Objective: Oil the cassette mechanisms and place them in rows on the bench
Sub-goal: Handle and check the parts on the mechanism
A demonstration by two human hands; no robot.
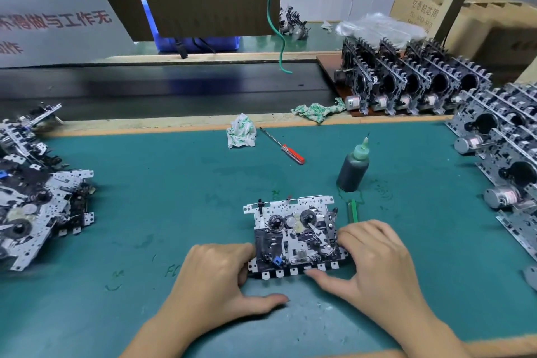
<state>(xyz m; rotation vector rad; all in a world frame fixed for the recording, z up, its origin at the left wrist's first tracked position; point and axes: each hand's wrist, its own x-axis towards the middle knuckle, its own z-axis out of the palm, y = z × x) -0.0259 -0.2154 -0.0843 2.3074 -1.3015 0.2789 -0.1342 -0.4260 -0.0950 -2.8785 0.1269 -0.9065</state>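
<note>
Nearest the camera, both hands frame one cassette mechanism (293, 238) that lies flat on the green bench mat (162, 183), reels up. The left hand (216, 279) curls its fingers against the unit's left edge with the thumb stretched along the mat, and the right hand (374, 259) holds the right edge, its thumb lying along the row of tabs at the front. So the two hands grip the unit between them rather than rest loose. This looks like the step of settling or lifting a unit, either for oiling or for carrying to the rows; which one cannot be told from here. If oil is next, one hand must let go and reach for the oil bottle (353, 167) standing just behind and to the right, its needle tip pointing up, with a green stick (353, 211) lying between bottle and unit. Further back lie a red-handled screwdriver (283, 147) and a crumpled rag (241, 131), both well clear of the reach. On the left sits a loose heap of mechanisms (37, 192), probably awaiting work; on the right, upright rows of mechanisms (499, 154) stand close-packed, so a placed unit needs careful easing in beside them. Beyond the mat run a dark conveyor belt (162, 87) and cardboard boxes (479, 20).
</note>
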